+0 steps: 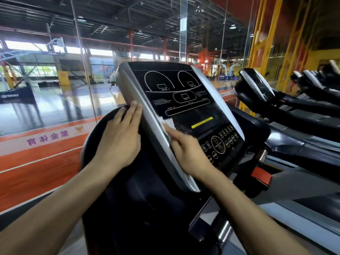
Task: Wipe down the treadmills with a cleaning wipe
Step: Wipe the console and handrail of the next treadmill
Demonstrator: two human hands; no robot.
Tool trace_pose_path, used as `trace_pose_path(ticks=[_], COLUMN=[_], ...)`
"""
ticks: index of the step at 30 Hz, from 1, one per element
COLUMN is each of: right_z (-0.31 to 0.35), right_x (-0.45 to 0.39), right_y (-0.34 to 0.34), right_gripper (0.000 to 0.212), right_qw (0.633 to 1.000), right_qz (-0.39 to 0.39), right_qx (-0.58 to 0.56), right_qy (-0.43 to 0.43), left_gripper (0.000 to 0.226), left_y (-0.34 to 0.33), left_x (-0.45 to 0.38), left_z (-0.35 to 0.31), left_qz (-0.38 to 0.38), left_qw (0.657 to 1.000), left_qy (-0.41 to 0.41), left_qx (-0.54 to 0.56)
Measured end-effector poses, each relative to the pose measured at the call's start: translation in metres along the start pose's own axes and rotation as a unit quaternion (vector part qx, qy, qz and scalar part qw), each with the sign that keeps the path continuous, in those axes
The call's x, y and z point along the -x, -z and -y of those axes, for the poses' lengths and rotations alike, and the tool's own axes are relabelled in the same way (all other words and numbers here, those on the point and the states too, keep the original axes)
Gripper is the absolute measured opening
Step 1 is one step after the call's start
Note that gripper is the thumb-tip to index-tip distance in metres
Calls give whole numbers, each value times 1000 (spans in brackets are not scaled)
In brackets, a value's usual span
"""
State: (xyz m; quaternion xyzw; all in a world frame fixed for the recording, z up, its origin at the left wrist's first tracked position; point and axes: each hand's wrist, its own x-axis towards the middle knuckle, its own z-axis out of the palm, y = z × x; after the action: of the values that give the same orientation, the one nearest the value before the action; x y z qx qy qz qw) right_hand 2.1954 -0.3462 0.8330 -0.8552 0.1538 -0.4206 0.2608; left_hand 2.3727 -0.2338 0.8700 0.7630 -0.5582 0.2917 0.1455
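Two bare hands work at the console (185,107) of the nearest treadmill (211,162), seen from the head camera. Left hand (120,138): flat, fingers straight and together, grip open, palm resting on the black rounded housing (103,129) beside the console, fingertips touching the console's silver left trim (147,115). Right hand (187,151): fingers extended and pressing a white cleaning wipe (168,124) against the lower part of that silver trim, at the edge of the black display panel; whether the thumb pinches the wipe cannot be told, as hand and wipe are blurred. The wipe shows only as a small white patch beyond the fingertips. On the panel, a yellow label (202,122) lies just right of the wipe, with a cluster of round buttons (220,142) below it. A red tab (261,176) sits on the frame to the lower right. Further treadmills (276,96) stand in a row on the right. Glass panels (82,70) ahead give onto a sports hall with an orange floor strip (36,162) bearing printed characters
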Motion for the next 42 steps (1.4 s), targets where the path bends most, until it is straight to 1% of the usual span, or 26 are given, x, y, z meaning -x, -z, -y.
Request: trace_pose_path(ticks=[2, 5, 7, 8, 11, 14, 16, 19, 23, 26, 29, 32, 35, 37, 39, 40, 42], right_z=[-7, -17, -23, -24, -21, -16, -20, -29, -47, -70, -107, -132, -128, -113, -88, -75, -52], right_x=[33, 54, 55, 54, 55, 63, 70, 66, 36, 12, -13, -29, -18, 8, 39, 53, 75], right_y=[8, 13, 14, 13, 2, -2, 4, 19, 31, 44, 68, 87, 80, 63, 42, 31, 12], right_gripper=[51, 62, 67, 67, 65, 58, 58, 64, 61, 52, 52, 49, 46, 48, 54, 57, 64], right_qw=[1000, 996, 990, 988, 986, 992, 988, 966, 948, 938, 932, 934, 944, 958, 980, 989, 998], right_qz=[9, 33, 29, 18, -12, -3, 5, 7, -13, -29, -41, -56, -72, -69, -46, -33, 5], right_qx=[18, 87, 137, 152, 149, 122, 147, 239, 278, 274, 221, 166, 138, 122, 90, 73, 50], right_qy=[-16, -14, -18, -35, -70, -45, -42, -99, -153, -211, -284, -311, -290, -249, -174, -123, -27], left_gripper=[76, 67, 65, 64, 59, 53, 49, 43, 46, 49, 55, 56, 55, 53, 52, 52, 53], left_y=[0, 1, 6, 8, 9, 0, -2, -3, -6, -6, -6, -6, -7, -8, -8, -8, -9], left_x=[-1, -2, 1, 4, 22, 37, 36, 32, 36, 38, 40, 41, 39, 39, 38, 39, 40], left_z=[1, 0, -3, -6, -29, -58, -63, -59, -60, -59, -60, -60, -60, -60, -62, -64, -66], left_qz=[-10, -37, -50, -49, -24, -2, -5, -6, 4, 9, 17, 22, 20, 16, 13, 11, 7], left_qw=[1000, 999, 996, 994, 982, 972, 972, 973, 974, 975, 975, 976, 975, 975, 975, 974, 972], left_qy=[-4, -26, -70, -101, -185, -233, -235, -229, -228, -222, -219, -215, -217, -219, -220, -222, -229], left_qx=[0, -5, -9, -14, -18, -13, -8, -2, -9, -21, -30, -32, -30, -28, -32, -38, -49])
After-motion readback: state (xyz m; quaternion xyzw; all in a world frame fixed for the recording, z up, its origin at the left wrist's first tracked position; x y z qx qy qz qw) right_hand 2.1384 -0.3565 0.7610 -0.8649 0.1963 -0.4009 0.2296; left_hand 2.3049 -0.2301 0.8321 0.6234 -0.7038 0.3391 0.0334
